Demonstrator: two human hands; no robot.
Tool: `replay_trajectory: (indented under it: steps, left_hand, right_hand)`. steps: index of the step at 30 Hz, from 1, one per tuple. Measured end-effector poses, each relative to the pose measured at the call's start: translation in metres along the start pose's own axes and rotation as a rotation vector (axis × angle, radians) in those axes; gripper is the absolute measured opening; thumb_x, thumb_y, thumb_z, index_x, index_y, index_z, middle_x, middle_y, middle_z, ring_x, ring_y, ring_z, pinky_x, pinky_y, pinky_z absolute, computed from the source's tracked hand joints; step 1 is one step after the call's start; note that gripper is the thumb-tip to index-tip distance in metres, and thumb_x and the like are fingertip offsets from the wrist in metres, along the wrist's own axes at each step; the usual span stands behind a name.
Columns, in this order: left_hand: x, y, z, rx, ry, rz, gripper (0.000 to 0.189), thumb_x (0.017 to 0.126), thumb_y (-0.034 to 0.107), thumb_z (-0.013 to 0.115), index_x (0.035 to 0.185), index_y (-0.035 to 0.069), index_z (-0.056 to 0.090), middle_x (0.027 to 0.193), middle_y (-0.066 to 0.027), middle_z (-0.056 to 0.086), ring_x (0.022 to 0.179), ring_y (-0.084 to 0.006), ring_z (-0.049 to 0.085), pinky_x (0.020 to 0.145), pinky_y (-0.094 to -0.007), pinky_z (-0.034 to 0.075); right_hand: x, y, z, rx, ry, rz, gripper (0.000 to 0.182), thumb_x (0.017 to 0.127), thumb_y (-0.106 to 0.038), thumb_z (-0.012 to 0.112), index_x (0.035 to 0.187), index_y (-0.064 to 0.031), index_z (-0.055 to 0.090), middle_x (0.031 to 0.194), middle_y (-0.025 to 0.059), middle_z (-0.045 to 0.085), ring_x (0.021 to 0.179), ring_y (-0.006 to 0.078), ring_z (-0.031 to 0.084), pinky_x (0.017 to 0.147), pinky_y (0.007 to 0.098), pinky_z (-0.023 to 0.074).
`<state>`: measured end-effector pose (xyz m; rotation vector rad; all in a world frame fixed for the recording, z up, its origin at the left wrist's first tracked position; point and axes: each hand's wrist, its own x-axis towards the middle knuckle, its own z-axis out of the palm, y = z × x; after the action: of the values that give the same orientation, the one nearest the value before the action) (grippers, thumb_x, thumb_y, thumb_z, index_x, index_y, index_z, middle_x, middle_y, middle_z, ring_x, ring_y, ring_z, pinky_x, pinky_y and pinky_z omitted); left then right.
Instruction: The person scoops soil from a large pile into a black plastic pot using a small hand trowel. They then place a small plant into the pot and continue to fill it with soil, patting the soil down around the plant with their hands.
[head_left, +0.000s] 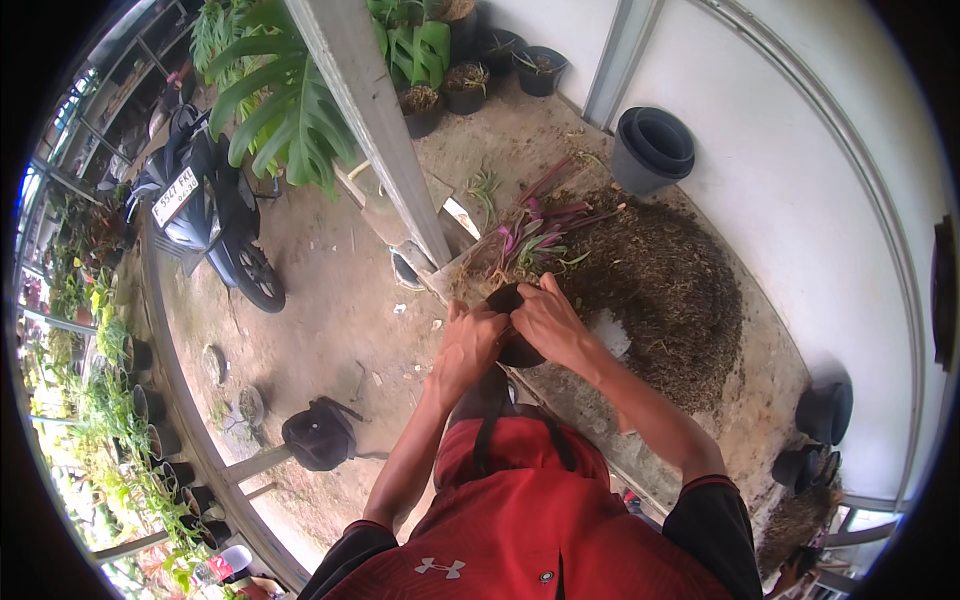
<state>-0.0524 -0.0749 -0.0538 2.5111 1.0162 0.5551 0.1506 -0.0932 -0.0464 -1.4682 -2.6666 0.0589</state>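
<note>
A round black plant pot (523, 352) is between my hands, just in front of my body. My left hand (474, 337) is at the pot's left side, fingers curled at its upper part. Bent over the right side of the pot is my right hand (546, 319), thumb and fingers close to the left hand. What the fingertips pinch inside cannot be made out. Beyond the hands lie uprooted plants with purple and green leaves (536, 240). A large heap of dark, fibrous potting soil (667, 292) spreads to the right, with a pale patch (611, 334) at its near edge.
Nested black pots (652, 150) stand by the white wall; more pots (823, 412) are at the right. A metal post (375, 120) rises beyond my hands. A motorcycle (217, 217), a black cap (319, 435) and rows of potted plants (105, 405) are to the left.
</note>
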Motion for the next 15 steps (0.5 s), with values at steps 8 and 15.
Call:
replay_trajectory:
  steps: [8, 15]
  left_hand:
    - [-0.002, -0.002, 0.008, -0.039, -0.017, -0.021, 0.003, 0.09, 0.013, 0.073, 0.088, 0.01, 0.072, 0.084, -0.0082, 0.071, 0.097, -0.0293, 0.068, 0.092, -0.0476, 0.042]
    - [-0.002, -0.002, 0.005, -0.004, -0.022, -0.026, 0.01, 0.092, 0.019, 0.076, 0.088, 0.012, 0.071, 0.084, -0.0057, 0.071, 0.095, -0.0281, 0.068, 0.09, -0.0483, 0.042]
  right_hand:
    - [-0.003, 0.007, 0.004, 0.081, -0.018, -0.039, 0.017, 0.089, -0.015, 0.071, 0.073, -0.0131, 0.073, 0.071, 0.0057, 0.069, 0.104, 0.0238, 0.066, 0.095, 0.0466, 0.0419]
    - [-0.002, 0.012, 0.016, 0.164, 0.064, -0.071, 0.019, 0.085, -0.013, 0.068, 0.066, -0.0103, 0.069, 0.074, 0.007, 0.064, 0.102, 0.029, 0.061, 0.09, 0.0512, 0.0378]
